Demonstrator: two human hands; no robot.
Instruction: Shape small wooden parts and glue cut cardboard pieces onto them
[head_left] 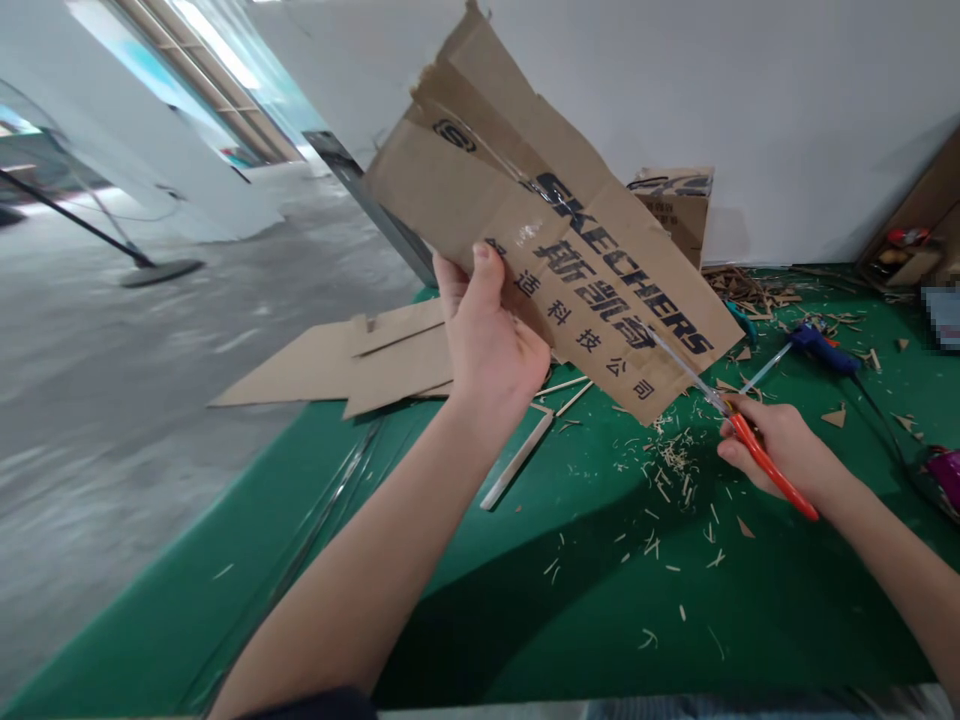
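My left hand (491, 330) grips a printed brown cardboard piece (600, 210) by its lower left edge, thumb on the printed face. The cardboard is held tilted above the table, with black lettering, a strip of clear tape and a torn upper edge. In my right hand (780, 450) is a pair of scissors (772, 470) with red handles, my fingers wrapped round them. Their blades point up and left and meet the cardboard near its lower right edge. I cannot make out how far the blades are apart.
Flat cardboard pieces (300, 365) overhang the left edge of the green table (480, 610). A wooden stick (517, 462) lies below the cardboard. Scraps and shavings (675, 455) are scattered about. At the right sits a blue glue gun (825, 350) with a cord; a small box (679, 210) stands by the wall.
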